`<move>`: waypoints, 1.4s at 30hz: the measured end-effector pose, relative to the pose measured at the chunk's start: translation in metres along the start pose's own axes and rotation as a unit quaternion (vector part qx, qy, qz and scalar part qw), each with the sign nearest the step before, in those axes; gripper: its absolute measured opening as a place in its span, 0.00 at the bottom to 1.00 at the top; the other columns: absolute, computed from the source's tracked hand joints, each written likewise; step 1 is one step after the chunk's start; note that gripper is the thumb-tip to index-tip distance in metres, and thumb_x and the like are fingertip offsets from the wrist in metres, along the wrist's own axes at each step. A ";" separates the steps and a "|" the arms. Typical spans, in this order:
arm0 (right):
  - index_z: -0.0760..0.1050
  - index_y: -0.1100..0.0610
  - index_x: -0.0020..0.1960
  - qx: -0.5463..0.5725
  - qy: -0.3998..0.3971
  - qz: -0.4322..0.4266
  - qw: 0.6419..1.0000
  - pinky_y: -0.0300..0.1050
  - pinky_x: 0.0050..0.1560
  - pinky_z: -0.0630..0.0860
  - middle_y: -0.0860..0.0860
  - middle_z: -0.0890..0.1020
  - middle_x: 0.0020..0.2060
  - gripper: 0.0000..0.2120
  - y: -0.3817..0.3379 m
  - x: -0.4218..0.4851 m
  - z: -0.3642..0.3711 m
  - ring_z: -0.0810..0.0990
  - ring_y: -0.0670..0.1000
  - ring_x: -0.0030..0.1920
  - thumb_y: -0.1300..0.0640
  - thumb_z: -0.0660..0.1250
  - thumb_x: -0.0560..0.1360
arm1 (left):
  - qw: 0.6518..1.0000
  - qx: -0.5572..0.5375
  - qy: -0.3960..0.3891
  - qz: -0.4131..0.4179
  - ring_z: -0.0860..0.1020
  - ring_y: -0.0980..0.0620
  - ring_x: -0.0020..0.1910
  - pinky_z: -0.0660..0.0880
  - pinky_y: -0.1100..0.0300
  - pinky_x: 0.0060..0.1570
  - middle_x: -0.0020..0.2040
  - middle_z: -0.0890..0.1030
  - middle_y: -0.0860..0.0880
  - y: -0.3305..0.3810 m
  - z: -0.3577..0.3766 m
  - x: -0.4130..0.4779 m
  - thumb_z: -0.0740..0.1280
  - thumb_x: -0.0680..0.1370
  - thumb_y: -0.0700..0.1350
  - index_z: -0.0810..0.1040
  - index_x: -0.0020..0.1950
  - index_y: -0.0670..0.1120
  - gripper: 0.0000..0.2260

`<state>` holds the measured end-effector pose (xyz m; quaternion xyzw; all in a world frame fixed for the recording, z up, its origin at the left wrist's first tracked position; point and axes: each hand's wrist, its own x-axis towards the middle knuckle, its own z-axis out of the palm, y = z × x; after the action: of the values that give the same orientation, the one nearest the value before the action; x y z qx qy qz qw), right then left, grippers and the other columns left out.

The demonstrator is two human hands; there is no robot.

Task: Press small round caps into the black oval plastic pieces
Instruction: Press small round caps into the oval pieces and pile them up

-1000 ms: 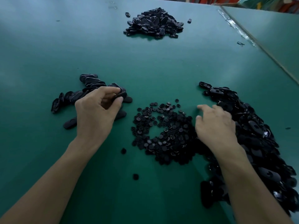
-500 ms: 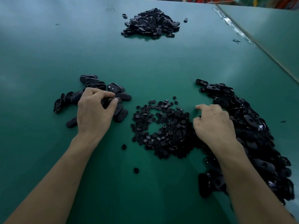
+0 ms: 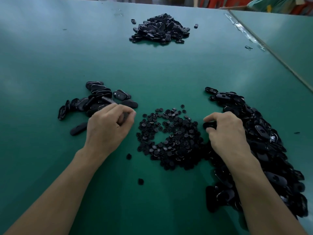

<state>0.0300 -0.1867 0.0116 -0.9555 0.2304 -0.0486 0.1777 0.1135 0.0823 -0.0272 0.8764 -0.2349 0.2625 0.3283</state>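
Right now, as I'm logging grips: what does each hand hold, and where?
Right hand pinches a black oval piece by one end. Left hand pinches a small dark part, mostly hidden.

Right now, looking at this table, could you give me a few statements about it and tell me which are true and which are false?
1. The small round caps lie heaped between the left hand and the right hand. True.
2. The right hand holds nothing. False: its fingers pinch a black oval piece.
3. A separate far heap of black pieces sits well beyond both hands. True.
4. The table is red. False: the table is green.
5. Two loose caps lie apart from the pile, nearer the person. True.
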 end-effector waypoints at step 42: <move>0.82 0.50 0.46 0.450 -0.131 -0.142 0.872 0.35 0.41 0.79 0.45 0.86 0.37 0.07 -0.069 -0.032 0.026 0.85 0.44 0.38 0.62 0.75 0.74 | 0.857 -0.446 -0.098 -0.240 0.82 0.55 0.32 0.77 0.65 0.31 0.36 0.85 0.48 0.046 -0.002 -0.016 0.71 0.75 0.49 0.85 0.46 0.51 0.04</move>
<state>0.0351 -0.1070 0.0123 -0.7923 0.0199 -0.0464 0.6080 0.0736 0.0562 -0.0153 0.6865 -0.1402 -0.0444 0.7121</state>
